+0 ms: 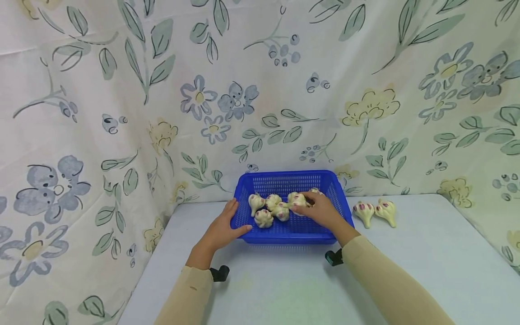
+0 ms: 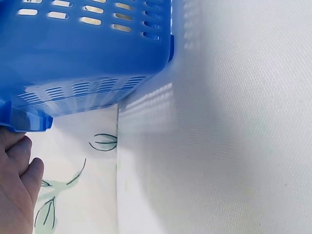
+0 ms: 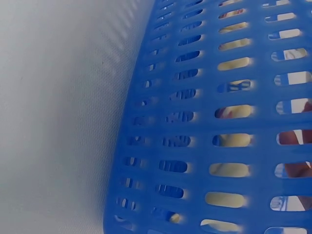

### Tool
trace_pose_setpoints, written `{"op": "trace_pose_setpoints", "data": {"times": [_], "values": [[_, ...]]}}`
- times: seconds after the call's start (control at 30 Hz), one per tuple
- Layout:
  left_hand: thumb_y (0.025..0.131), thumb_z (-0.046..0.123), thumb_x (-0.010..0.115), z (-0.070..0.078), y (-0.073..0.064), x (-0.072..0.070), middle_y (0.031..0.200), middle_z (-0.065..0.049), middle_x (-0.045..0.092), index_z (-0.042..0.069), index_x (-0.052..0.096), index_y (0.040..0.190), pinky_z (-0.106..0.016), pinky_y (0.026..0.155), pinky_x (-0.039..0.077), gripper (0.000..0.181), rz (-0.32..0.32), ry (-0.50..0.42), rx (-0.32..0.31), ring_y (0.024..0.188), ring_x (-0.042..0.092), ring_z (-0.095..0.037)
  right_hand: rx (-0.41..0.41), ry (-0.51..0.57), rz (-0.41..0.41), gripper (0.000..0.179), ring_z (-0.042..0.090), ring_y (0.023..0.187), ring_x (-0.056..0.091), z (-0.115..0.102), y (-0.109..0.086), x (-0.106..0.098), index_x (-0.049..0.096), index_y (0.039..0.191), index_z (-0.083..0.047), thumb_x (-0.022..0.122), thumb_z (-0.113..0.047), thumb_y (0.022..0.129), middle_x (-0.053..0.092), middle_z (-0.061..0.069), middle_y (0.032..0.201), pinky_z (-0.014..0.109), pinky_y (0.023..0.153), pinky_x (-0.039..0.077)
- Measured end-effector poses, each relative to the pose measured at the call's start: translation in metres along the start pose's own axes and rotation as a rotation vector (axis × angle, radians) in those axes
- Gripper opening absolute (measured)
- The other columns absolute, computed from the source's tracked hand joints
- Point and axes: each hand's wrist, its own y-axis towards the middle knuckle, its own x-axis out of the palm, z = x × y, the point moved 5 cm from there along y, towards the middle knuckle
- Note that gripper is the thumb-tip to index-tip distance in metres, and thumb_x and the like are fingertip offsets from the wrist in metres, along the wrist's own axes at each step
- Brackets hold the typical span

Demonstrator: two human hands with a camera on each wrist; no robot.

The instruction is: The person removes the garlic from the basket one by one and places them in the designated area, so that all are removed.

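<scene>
A blue plastic basket (image 1: 284,237) with slotted walls stands on the table, several garlic bulbs (image 1: 264,218) lying in it. At its front left corner is my left hand (image 1: 221,228), fingers along the left side and thumb on the front rim, gripping the edge. In the left wrist view, curled fingers (image 2: 22,161) meet the basket's rim (image 2: 27,119). My right hand (image 1: 321,210) reaches over the basket's right part and pinches a garlic bulb (image 1: 296,199). The basket wall (image 3: 204,126) mostly hides that hand in the right wrist view.
Two more garlic bulbs (image 1: 363,212) lie side by side on the white table (image 1: 422,253), right of the basket. A flowered cloth (image 1: 260,90) hangs behind the table and down its left side. Dark wrist camera mounts (image 1: 220,273) sit below both hands.
</scene>
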Motion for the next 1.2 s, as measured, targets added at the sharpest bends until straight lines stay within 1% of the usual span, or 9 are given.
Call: {"op": "trace_pose_setpoints", "data": {"times": [0.23,0.4,0.53,0.63,0.8,0.9,0.97,1.2], "values": [[0.08,0.069,0.065,0.001,-0.001,-0.001,0.167,0.0,0.005,0.016,0.016,0.159,-0.064,0.114,0.025,0.106,-0.005,0.002,0.001,0.152,0.012,-0.032,0.008,0.001,0.063,0.078,0.027,0.116,0.058,-0.002,-0.004,-0.003,0.056,0.139,-0.014,0.07,-0.064,0.08,0.062,0.008,0.127,0.047,0.094,0.054],[0.081,0.067,0.065,0.002,-0.001,-0.003,0.167,0.001,0.004,0.017,0.016,0.159,-0.063,0.115,0.025,0.105,-0.008,0.0,-0.004,0.152,0.012,-0.032,-0.046,0.024,0.137,0.072,0.026,0.109,0.059,-0.008,-0.008,-0.007,0.057,0.137,-0.016,0.071,-0.06,0.081,0.062,0.006,0.125,0.045,0.09,0.055],[0.081,0.068,0.065,0.002,-0.001,-0.004,0.167,0.001,0.004,0.017,0.016,0.159,-0.064,0.114,0.025,0.105,-0.009,-0.004,-0.003,0.152,0.013,-0.033,-0.097,0.038,0.213,0.069,0.026,0.109,0.059,-0.013,-0.012,-0.012,0.056,0.137,-0.015,0.073,-0.054,0.083,0.061,0.007,0.128,0.046,0.091,0.055],[0.079,0.072,0.063,0.002,-0.001,-0.004,0.167,0.001,0.004,0.018,0.015,0.159,-0.064,0.114,0.025,0.108,-0.013,0.0,0.001,0.152,0.013,-0.033,-0.123,0.046,0.256,0.069,0.025,0.111,0.059,-0.014,-0.014,-0.015,0.055,0.138,-0.013,0.073,-0.052,0.084,0.061,0.008,0.128,0.046,0.093,0.054],[0.078,0.074,0.063,0.001,-0.001,-0.003,0.167,0.002,0.003,0.019,0.014,0.159,-0.062,0.115,0.025,0.109,-0.018,0.005,-0.003,0.152,0.013,-0.032,-0.13,0.094,0.321,0.07,0.024,0.112,0.058,-0.014,-0.018,-0.021,0.055,0.139,-0.013,0.073,-0.052,0.084,0.062,0.007,0.125,0.047,0.095,0.053],[0.079,0.072,0.063,0.001,0.0,-0.003,0.167,0.001,0.004,0.018,0.015,0.159,-0.062,0.115,0.025,0.108,-0.017,0.007,-0.002,0.152,0.013,-0.032,-0.137,0.12,0.344,0.069,0.025,0.114,0.057,-0.013,-0.019,-0.024,0.055,0.139,-0.012,0.074,-0.051,0.084,0.062,0.008,0.125,0.048,0.097,0.052],[0.08,0.071,0.064,0.001,0.0,-0.002,0.167,0.001,0.004,0.018,0.015,0.159,-0.062,0.115,0.025,0.107,-0.017,0.008,0.001,0.152,0.013,-0.032,-0.143,0.118,0.353,0.069,0.025,0.116,0.057,-0.012,-0.019,-0.026,0.054,0.14,-0.012,0.073,-0.05,0.085,0.061,0.008,0.127,0.049,0.099,0.051],[0.079,0.073,0.063,0.001,0.0,-0.003,0.167,0.002,0.003,0.017,0.015,0.159,-0.062,0.115,0.024,0.109,-0.024,0.009,0.002,0.153,0.011,-0.031,-0.153,0.131,0.382,0.069,0.026,0.12,0.055,-0.009,-0.022,-0.034,0.052,0.142,-0.012,0.072,-0.048,0.086,0.059,0.009,0.131,0.049,0.101,0.049]]}}
